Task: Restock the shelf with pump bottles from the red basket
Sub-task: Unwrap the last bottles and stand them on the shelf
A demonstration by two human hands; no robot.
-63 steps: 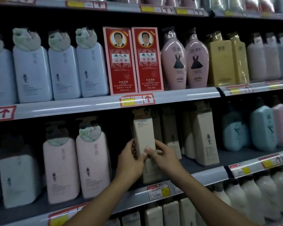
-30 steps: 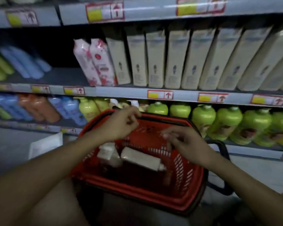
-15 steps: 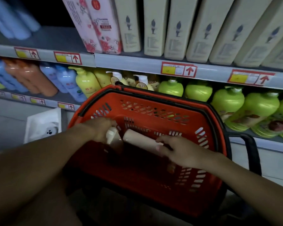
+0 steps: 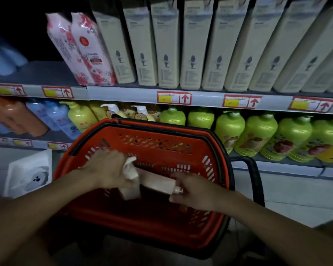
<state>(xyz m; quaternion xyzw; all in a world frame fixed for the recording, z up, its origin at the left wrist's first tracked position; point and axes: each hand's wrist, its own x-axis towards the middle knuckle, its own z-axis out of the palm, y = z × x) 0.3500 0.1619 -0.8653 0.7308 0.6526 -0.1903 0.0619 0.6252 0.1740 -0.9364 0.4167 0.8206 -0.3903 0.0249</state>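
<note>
Both hands are down inside the red basket [image 4: 142, 214] at the middle of the frame. The left hand [image 4: 106, 168] has its fingers curled round a cream pump bottle [image 4: 130, 181], whose pump head pokes up past the knuckles; its lower part blurs into shadow. The right hand [image 4: 195, 191] pinches the capped end of a second bottle [image 4: 156, 182] lying on its side, with the fingers clamped at the neck. The basket floor is too dark to read. Across the top, tall cream bottles [image 4: 167, 47] are cut off at the upper edge; green bottles [image 4: 258, 135] sit partly hidden behind the basket rim.
</note>
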